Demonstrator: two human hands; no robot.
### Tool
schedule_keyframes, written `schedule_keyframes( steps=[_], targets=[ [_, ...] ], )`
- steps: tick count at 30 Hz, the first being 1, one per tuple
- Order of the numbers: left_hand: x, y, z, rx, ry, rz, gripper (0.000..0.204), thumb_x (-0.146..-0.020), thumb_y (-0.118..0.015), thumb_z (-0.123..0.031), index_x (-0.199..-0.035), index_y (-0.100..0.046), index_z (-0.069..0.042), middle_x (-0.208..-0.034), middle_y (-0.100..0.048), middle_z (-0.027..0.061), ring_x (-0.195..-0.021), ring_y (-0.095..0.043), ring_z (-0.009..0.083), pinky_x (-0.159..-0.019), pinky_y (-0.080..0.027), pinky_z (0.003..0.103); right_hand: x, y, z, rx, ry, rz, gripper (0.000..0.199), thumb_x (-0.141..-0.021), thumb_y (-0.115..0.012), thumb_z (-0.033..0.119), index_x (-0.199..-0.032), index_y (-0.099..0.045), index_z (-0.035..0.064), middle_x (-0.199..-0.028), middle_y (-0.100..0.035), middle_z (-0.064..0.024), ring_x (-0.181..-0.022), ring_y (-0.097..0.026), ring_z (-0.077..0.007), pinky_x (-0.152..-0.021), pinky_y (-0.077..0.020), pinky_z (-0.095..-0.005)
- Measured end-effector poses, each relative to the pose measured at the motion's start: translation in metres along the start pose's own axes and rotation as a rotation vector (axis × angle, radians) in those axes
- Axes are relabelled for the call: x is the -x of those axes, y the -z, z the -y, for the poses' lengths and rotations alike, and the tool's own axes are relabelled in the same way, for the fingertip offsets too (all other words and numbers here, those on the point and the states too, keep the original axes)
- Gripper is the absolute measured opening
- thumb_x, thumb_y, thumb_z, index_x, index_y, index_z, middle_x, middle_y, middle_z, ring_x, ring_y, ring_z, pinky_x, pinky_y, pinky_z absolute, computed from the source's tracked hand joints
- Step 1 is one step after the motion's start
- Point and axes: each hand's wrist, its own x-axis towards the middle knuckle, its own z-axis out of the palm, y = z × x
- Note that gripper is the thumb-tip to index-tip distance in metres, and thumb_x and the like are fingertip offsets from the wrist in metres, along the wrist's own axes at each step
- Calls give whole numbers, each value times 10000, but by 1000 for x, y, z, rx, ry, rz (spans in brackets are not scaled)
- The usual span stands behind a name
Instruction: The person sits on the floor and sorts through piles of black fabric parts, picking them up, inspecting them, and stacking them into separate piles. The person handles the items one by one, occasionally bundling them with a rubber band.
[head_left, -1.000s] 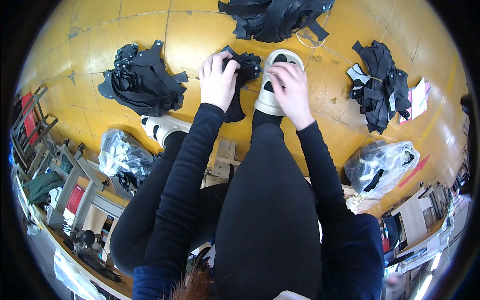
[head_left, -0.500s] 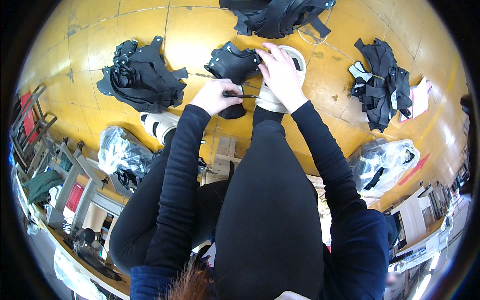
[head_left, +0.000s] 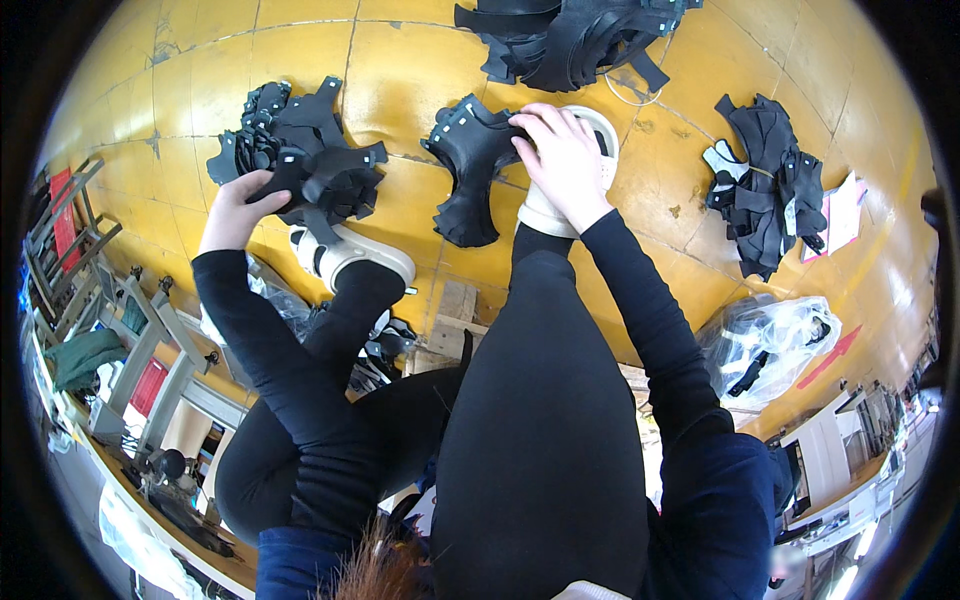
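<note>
My left hand (head_left: 240, 208) is at the left pile of black cut pieces (head_left: 325, 165), its thumb and fingers closed on a dark flat piece (head_left: 290, 177) at the pile's near edge. Between my feet lies a neat stack of curved black pieces (head_left: 470, 190) with small pale marks along its far end. Reaching over my right shoe, my right hand (head_left: 562, 160) grips the right corner of that stack with thumb and fingertips. The palm hides part of the light slip-on shoe (head_left: 541, 212).
Another black pile (head_left: 570, 45) lies at the far side, and a tied bundle (head_left: 762, 190) sits at the right beside papers (head_left: 845, 215). A clear plastic bag (head_left: 770, 345) is nearer on the right. My left shoe (head_left: 370, 255) stands near the left pile.
My left hand has left the middle stack and moved left to the pile, where it grips a piece. The stack's near part now lies uncovered. My right hand stays by the shoe.
</note>
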Motion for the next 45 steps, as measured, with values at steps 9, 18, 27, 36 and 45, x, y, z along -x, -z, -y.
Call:
schedule_keyframes(
  steps=[9,18,27,36,45],
  targets=[
    [12,-36,-75,282,-94,359,197,-847,-749,-66,-1008,-701,36,-878,-698,7,-836,-599,60,-802,-481,243,-14,1,51,-938,-337,259,506,-942,-659,261,-1396,-513,93,-1323,-549,-109,-1139,-569,-193,-956,-444,-333],
    [15,-8,-50,88,-41,277,236,-845,-755,-75,-1051,-705,30,-945,-715,22,-917,-625,103,-859,-481,259,-16,-19,49,-744,-320,321,328,-888,-687,196,-1163,-649,22,-1055,-693,-135,-923,-676,-244,-824,-527,-342],
    [-28,51,54,-514,-40,-766,501,-864,-757,-224,-1285,-609,4,-1115,-713,89,-959,-661,192,-929,-471,305,2,17,6,-494,-151,-21,197,-913,-641,59,-1104,-681,30,-954,-690,-76,-838,-658,-165,-765,-510,-286],
    [-120,-125,-10,322,-188,-598,487,-861,-734,-215,-1271,-606,14,-1218,-672,164,-1085,-647,239,-950,-481,319,2,5,-5,-324,-213,-103,162,-903,-659,78,-1060,-693,58,-896,-666,-67,-718,-620,-187,-678,-499,-280],
    [-142,-199,29,-28,-22,-801,464,-740,-831,-252,-1076,-629,-4,-970,-635,154,-916,-639,322,-843,-503,407,-7,-7,9,59,24,61,319,-792,-752,261,-1086,-674,164,-1039,-628,-21,-1039,-565,-234,-898,-432,-389]
  ],
)
